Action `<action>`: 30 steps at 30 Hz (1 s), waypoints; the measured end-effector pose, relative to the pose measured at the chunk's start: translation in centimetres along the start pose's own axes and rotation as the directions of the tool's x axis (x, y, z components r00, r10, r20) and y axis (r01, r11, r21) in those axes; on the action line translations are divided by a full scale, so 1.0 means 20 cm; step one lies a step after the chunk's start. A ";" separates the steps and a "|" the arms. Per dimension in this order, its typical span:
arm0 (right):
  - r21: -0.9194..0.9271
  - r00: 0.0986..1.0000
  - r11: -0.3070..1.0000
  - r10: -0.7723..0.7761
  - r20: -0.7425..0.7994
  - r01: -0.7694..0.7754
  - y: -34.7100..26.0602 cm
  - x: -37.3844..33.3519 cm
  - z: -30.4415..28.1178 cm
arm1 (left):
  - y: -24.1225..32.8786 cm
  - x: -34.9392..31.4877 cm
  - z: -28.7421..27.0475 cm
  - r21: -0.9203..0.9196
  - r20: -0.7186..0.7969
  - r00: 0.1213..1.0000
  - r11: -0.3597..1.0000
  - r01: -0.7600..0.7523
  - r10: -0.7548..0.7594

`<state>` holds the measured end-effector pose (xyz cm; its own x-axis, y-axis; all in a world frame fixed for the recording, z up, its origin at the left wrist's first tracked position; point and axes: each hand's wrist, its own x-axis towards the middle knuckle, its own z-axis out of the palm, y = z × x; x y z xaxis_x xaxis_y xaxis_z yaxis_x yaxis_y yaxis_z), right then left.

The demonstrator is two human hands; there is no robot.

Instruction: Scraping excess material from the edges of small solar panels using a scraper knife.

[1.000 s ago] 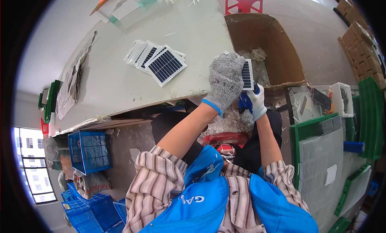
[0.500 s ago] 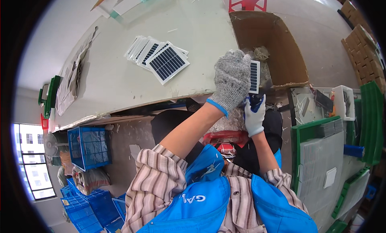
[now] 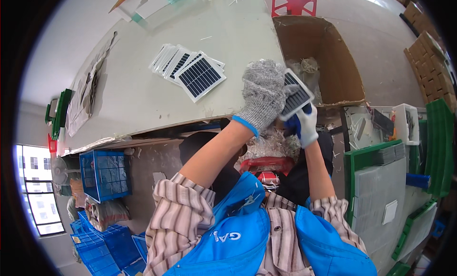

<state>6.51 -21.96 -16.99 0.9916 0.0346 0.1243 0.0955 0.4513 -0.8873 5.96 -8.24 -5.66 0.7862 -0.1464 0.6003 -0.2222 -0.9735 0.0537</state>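
A small solar panel with dark cells and a white border is tilted over the table's right edge. My left hand, in a grey knit glove with a blue cuff, grips its left side, thumb across the face. At the panel's lower right edge is my right hand, in a white glove with dark blue palm coating; its fingers are closed and partly hidden beneath the panel. To the left, a fanned pile of similar solar panels lies on the pale table.
An open cardboard box with clear plastic scraps stands right of the table, a red stool behind it. Green trays holding flat panels are at right. Blue crates stand on the floor at left. Scraps lie near my lap.
The solar panel has turned from a steep, edge-on angle to show more of its face. My left hand has shifted slightly left, and my right hand has come up against the panel's lower edge.
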 end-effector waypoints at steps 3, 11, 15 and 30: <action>-0.005 0.974 0.981 0.195 0.113 -0.196 -0.05 -0.09 -0.12 | 0.10 0.02 -0.05 -0.005 -0.005 1.000 1.000 -0.015 0.015; 0.008 0.927 0.962 0.261 0.271 -0.273 -0.13 -0.13 -0.06 | 0.15 0.07 -0.05 -0.222 0.043 0.998 0.975 -0.029 0.040; -0.460 0.830 0.885 0.201 0.520 0.074 -0.19 -0.32 0.00 | 0.15 0.07 -0.07 -0.122 0.060 0.998 0.992 0.024 -0.017; -0.204 0.958 0.965 0.207 0.198 -0.166 -0.19 -0.11 -0.07 | 0.15 0.07 -0.03 -0.167 -0.044 0.999 0.986 -0.016 0.009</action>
<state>4.17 -24.97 -14.41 0.9525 0.3036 0.0235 -0.0551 0.2478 -0.9673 5.95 -11.34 -4.24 0.7582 -0.1474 0.6351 -0.3282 -0.9280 0.1765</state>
